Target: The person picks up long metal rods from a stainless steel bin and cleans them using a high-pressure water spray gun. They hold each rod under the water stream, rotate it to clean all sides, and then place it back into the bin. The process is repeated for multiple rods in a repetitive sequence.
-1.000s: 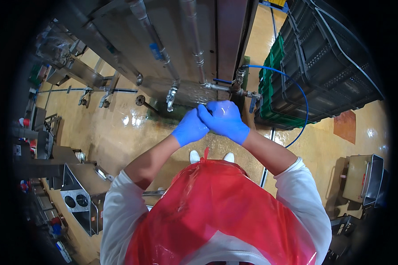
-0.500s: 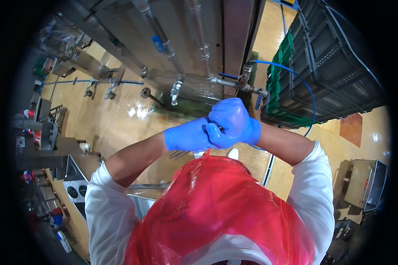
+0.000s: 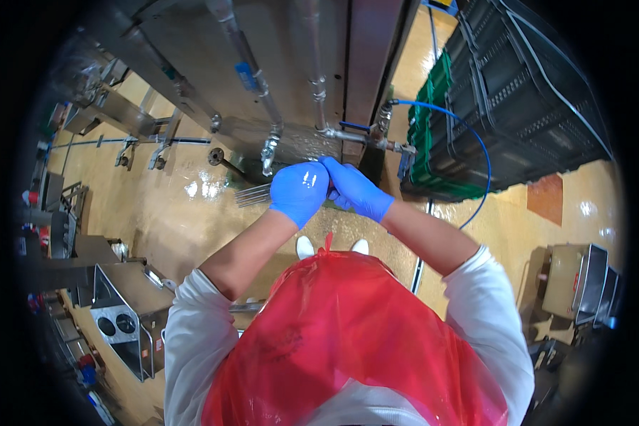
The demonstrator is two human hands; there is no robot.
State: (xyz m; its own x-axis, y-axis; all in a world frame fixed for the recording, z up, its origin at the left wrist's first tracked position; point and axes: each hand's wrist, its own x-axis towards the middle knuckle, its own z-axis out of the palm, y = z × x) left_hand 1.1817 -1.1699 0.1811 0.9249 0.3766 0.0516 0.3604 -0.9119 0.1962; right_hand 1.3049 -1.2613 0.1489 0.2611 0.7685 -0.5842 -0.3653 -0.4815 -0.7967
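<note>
My left hand (image 3: 298, 192), in a wet blue glove, is closed in a fist. From its outer side stick out several thin, parallel metal tines (image 3: 254, 195) of a utensil; the rest is hidden in the grip, so its exact kind does not show. My right hand (image 3: 359, 193), also in a blue glove, is closed with curled fingers right against the left one. Between the two, something small and dark barely shows. Both hands are held out in front of the red plastic apron (image 3: 334, 319).
Ahead stands a steel panel with metal pipes and a valve tap (image 3: 268, 153). Stacked dark crates (image 3: 504, 106) with green ones rise at the right, beside a blue hose (image 3: 484, 153). A steel cart (image 3: 124, 298) is at left, a metal bin (image 3: 575, 280) at right.
Both hands have moved forward, away from the apron, and slightly left. The fists have turned, the right no longer lies over the left, and the tines show more fully.
</note>
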